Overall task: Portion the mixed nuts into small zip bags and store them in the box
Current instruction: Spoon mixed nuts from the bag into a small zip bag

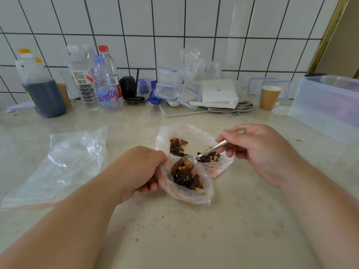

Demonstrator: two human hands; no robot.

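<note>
Both busy: left hand grips the zip bag (nuts inside), right hand pinches spoon.

Bright, even daylight; soft faint shadows; mild glare on wall tiles; wide-angle bending at edges; slightly soft.

A wall of glossy white rectangular tiles with dark grout lines is rising behind a pale, speckled stone-look countertop with faint pink flower prints, soft even light is reflecting off both, and a gold-coloured metal trim strip is edging the tiling at right.
</note>
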